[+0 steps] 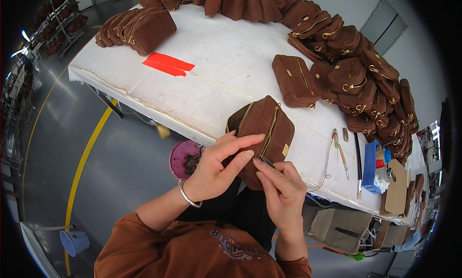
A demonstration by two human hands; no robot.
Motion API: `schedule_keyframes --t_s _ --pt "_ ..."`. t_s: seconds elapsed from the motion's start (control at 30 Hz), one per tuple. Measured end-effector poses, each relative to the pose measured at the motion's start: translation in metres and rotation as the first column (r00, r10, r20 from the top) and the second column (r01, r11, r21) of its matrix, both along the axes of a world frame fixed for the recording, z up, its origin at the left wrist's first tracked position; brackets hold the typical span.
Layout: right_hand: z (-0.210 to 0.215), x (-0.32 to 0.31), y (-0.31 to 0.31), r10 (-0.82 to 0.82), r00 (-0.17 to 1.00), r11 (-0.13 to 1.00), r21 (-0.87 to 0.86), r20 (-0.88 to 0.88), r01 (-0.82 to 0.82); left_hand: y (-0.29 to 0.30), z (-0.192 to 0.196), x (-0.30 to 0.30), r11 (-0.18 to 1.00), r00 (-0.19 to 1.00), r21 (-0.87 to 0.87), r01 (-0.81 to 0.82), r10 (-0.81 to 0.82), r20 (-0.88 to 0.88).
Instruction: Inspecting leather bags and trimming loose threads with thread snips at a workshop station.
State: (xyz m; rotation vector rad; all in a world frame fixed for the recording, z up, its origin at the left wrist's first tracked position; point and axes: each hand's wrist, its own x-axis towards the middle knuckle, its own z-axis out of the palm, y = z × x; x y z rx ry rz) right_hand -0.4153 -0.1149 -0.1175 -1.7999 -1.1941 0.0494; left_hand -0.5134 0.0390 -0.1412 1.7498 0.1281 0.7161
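A brown zippered pouch (pixel 283 126) leans at the table's near edge, with gold-toothed zippers and a small gold-coloured label near its right corner. Across its top lies my left hand (pixel 216 167), index finger stretched out and thumb apart, both tips touching the fabric beside the zipper. The other left fingers are partly hidden. My right hand (pixel 283 186) is closed in a pinch around a small, slim dark metal tool (pixel 267 161), its tip at the zipper close to my left thumb. The tool's exact kind is hidden by the fingers.
Piles of brown pouches (pixel 353 81) fill the white table's (pixel 207 100) far and right sides. Red tape (pixel 168 64) marks its left part. To the right lie a brush (pixel 358 167), thin tools and a blue bin (pixel 370 167). A pink bucket (pixel 178 157) stands below.
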Motion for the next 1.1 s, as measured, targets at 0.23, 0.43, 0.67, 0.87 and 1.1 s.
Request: schedule_keyframes --t_s 0.23,0.43,0.67,0.87,1.1 --pt "-0.023 0.043 -0.005 -0.276 0.960 0.945 0.167 -0.042 0.279 0.058 0.004 0.011 0.947 0.993 -0.320 0.036 0.001 0.116" --pt "-0.086 0.081 -0.017 -0.364 0.929 0.927 0.067 -0.059 0.368 0.185 0.017 0.055 1.000 0.994 0.011 -0.012 0.011 0.113" --pt "-0.086 0.077 -0.011 -0.407 0.907 0.909 0.047 -0.111 0.413 0.376 -0.001 0.034 0.957 0.962 0.091 -0.274 0.272 0.037" --pt "-0.088 0.077 -0.008 -0.391 0.914 0.918 0.031 -0.111 0.396 0.434 -0.039 0.026 0.111 0.410 0.739 -0.664 0.881 0.236" --pt "-0.092 0.077 -0.009 -0.457 0.889 0.887 0.057 -0.034 0.458 0.294 -0.030 0.171 0.210 0.701 0.787 -0.580 0.620 0.352"
